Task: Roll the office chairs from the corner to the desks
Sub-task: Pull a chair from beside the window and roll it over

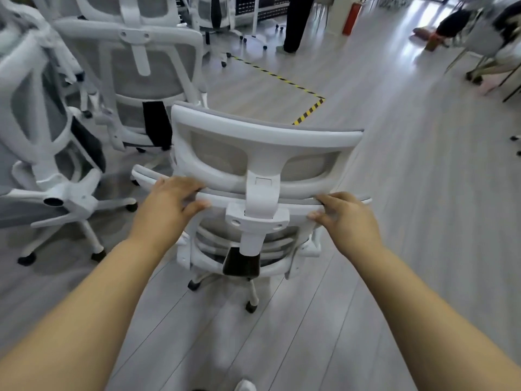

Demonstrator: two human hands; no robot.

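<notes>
The person stands right behind a white mesh chair, both bare arms stretched out to it. The left hand grips the top rail of the chair's back, left of the headrest post: the fingers are curled over the rail and the thumb is pressed against its near side. The right hand grips the same rail on the other side of the post, with its fingers hooked over the top and the thumb tucked on the near face. Both hands hold the rail firmly; neither is spread wide.

The chair stands upright on the grey plank floor with its back to the person, and its headrest rises above the hands. Two dark casters show beneath the seat.

Just beside it on the left, more chairs of the same kind are packed closely together. One star base juts toward the near side, though blur hides exactly how each chair sits. Beyond the headrest, yellow-and-black tape marks a corner on the floor. Toward the far edge of the floor stand someone's dark trouser legs, with a red extinguisher near them.
</notes>
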